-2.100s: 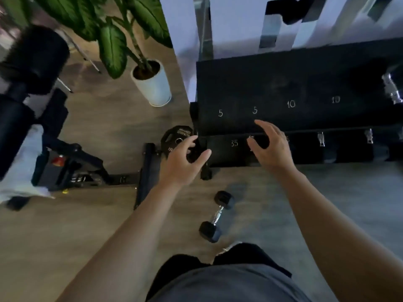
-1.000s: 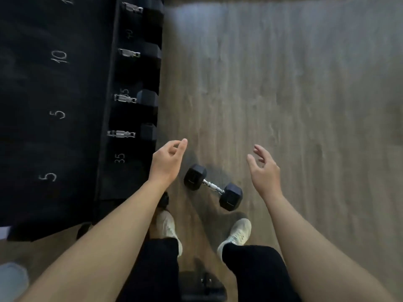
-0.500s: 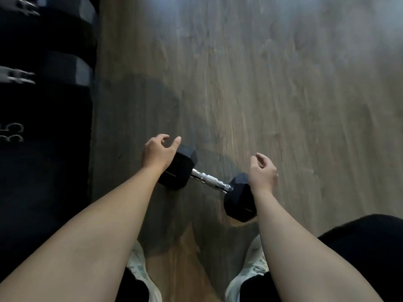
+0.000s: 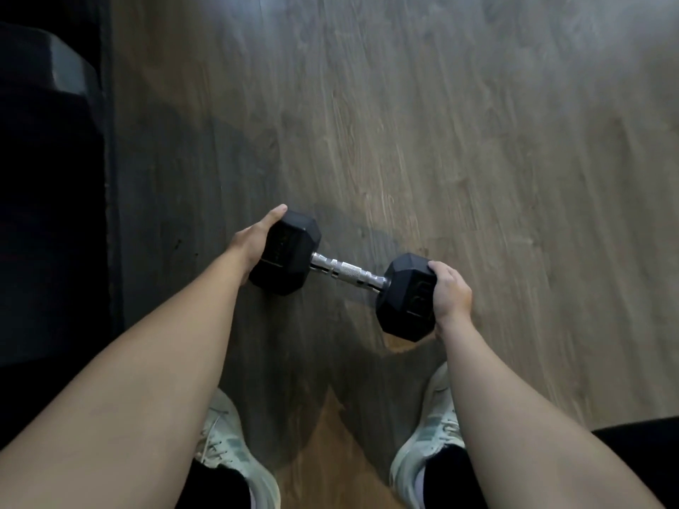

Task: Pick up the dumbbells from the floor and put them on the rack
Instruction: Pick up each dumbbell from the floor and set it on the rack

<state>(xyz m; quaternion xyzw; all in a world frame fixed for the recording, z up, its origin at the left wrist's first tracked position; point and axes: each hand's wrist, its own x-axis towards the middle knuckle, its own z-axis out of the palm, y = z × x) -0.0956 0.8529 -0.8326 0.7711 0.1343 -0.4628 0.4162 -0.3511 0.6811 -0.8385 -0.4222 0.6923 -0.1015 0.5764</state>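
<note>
Item: dumbbell (image 4: 343,272), now clasped; our left hand (image 4: 253,239) and right hand (image 4: 451,293), just arrived, cup its ends; lift to rack (image 4: 47,178) pending.

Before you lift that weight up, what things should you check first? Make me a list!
1. Left hand on one black end of the dumbbell: ok.
2. Right hand wrapped on the other end: ok.
3. Metal handle free of both hands: ok.
4. Shoes apart and back from the weight: ok.
5. Floor around it free of clutter: ok.
6. Free slot on the rack: cannot tell, too dark.
</note>
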